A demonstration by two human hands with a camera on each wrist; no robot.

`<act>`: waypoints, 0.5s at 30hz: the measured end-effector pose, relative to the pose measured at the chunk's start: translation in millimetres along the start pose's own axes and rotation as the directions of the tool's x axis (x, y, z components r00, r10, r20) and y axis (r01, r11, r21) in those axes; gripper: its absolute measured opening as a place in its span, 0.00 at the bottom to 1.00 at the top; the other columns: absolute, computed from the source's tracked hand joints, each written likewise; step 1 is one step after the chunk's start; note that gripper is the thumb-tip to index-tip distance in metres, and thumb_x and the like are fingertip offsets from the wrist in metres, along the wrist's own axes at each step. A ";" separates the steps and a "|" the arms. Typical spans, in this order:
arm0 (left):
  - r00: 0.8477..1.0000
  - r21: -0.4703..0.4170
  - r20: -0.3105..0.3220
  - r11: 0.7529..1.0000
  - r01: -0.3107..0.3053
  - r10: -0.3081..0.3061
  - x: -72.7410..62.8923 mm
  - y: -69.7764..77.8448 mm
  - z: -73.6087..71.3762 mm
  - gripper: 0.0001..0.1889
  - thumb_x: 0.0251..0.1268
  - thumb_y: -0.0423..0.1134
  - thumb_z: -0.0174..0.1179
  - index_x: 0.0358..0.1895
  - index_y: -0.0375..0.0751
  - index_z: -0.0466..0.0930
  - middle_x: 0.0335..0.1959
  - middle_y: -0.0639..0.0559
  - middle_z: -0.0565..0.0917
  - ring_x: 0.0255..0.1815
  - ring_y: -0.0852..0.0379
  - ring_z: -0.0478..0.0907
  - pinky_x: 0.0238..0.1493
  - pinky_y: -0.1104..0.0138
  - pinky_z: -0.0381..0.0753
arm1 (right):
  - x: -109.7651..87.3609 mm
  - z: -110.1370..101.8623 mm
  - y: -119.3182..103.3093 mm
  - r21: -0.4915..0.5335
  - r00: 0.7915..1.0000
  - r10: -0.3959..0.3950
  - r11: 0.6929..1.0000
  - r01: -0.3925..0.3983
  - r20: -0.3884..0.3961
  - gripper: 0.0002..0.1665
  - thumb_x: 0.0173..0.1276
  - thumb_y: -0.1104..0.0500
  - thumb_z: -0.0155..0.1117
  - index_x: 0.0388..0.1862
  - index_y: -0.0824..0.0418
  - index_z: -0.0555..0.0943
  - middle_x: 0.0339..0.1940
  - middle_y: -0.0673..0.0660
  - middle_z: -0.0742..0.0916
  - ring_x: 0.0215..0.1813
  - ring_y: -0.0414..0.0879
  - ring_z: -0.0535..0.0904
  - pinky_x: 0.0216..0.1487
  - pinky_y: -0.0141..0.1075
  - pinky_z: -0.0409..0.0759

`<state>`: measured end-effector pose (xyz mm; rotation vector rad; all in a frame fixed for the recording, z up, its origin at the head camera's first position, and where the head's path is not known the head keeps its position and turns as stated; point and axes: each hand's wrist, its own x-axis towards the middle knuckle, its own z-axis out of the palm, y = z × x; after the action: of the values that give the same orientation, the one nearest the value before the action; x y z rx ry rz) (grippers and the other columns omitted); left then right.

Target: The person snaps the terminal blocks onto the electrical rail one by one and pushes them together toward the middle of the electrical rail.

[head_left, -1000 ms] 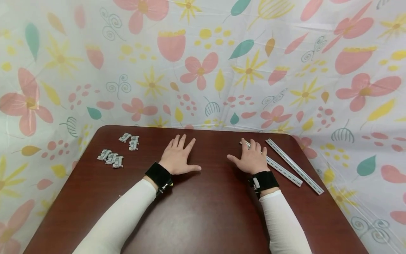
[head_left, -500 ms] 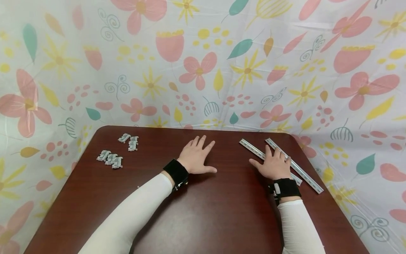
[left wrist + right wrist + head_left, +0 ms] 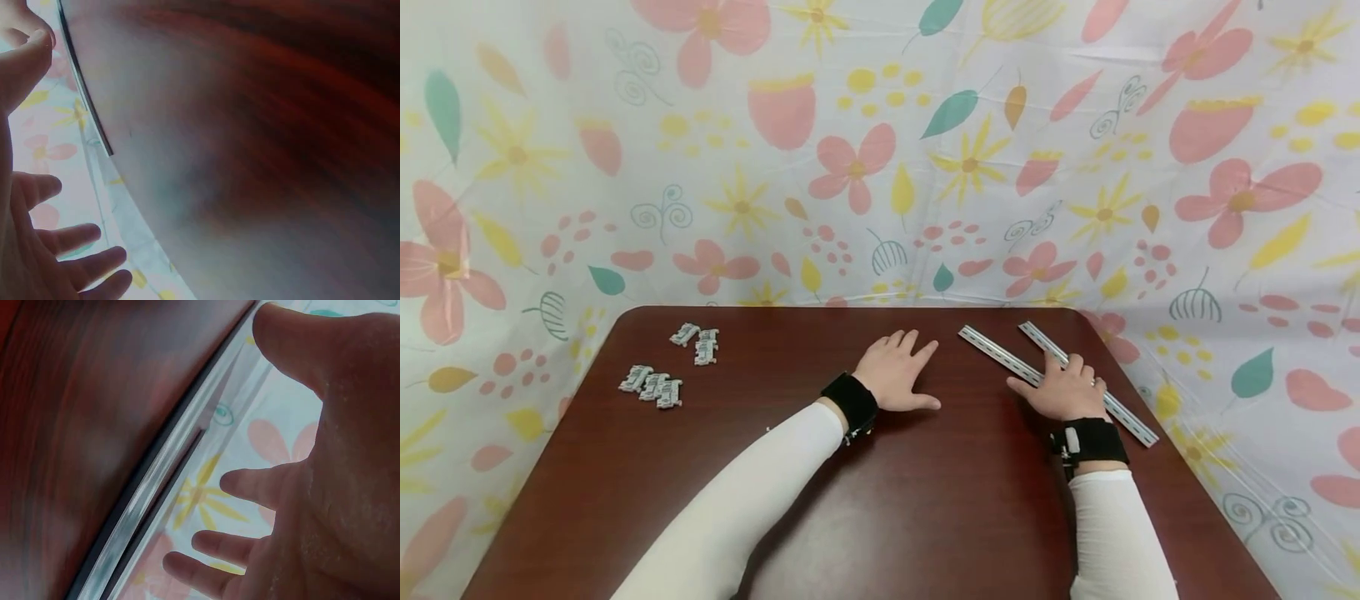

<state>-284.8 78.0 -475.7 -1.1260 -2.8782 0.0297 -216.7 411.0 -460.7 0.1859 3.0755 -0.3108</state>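
Two slotted metal rails lie slantwise on the right of the table. My right hand is over them, fingers spread and relaxed, covering the lower part of the inner rail and the middle of the outer rail. In the right wrist view the fingers are apart, with a rail beyond them. My left hand is over the middle of the table, palm down and fingers spread, left of the rails. The left wrist view shows its extended fingers with nothing between them.
Several small grey terminal blocks lie at the far left of the brown table, in an upper group and a lower group. A flowered cloth hangs behind the table. Each wrist wears a black band.
Both hands have moved to the right across the table, fingers still spread. The right hand has come from the inner rail to lie over both rails. The view has shifted slightly.
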 end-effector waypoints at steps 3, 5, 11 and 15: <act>1.000 -0.007 0.018 1.000 0.000 0.000 7.9 2.1 4.4 0.59 0.68 0.87 0.51 0.94 0.55 0.51 0.89 0.39 0.61 0.88 0.39 0.61 0.84 0.50 0.63 | -2.8 -1.9 3.9 -0.001 0.999 0.004 1.000 -0.004 0.033 0.67 0.77 0.21 0.59 0.84 0.78 0.60 0.72 0.90 0.60 0.73 0.89 0.57 0.66 0.82 0.60; 0.999 -0.014 0.031 1.000 0.009 -0.009 12.2 2.1 6.6 0.60 0.68 0.87 0.51 0.94 0.56 0.50 0.89 0.40 0.61 0.88 0.40 0.61 0.84 0.50 0.63 | -4.9 -3.2 6.5 -0.001 0.998 0.004 1.000 -0.004 0.057 0.66 0.78 0.22 0.60 0.81 0.80 0.63 0.69 0.91 0.61 0.71 0.89 0.57 0.63 0.83 0.62; 1.000 -0.009 0.019 1.000 0.018 -0.017 21.2 -0.9 4.8 0.59 0.68 0.87 0.52 0.93 0.57 0.51 0.88 0.41 0.62 0.87 0.42 0.62 0.84 0.52 0.64 | -5.0 -5.7 10.4 0.001 0.996 0.001 1.000 -0.001 0.092 0.60 0.80 0.27 0.62 0.79 0.80 0.66 0.68 0.92 0.63 0.70 0.90 0.58 0.62 0.84 0.63; 1.000 -0.023 0.006 1.000 0.017 -0.017 25.0 -3.1 4.3 0.58 0.69 0.86 0.53 0.93 0.57 0.52 0.87 0.41 0.64 0.86 0.42 0.63 0.83 0.53 0.66 | -2.7 -4.8 12.4 0.009 0.994 0.002 1.000 -0.003 0.113 0.55 0.82 0.32 0.62 0.80 0.79 0.65 0.70 0.92 0.62 0.72 0.90 0.57 0.66 0.83 0.62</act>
<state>-305.6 92.7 -478.8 -1.1064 -2.9006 -0.0001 -212.6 423.8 -458.3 0.1668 2.9625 -0.3240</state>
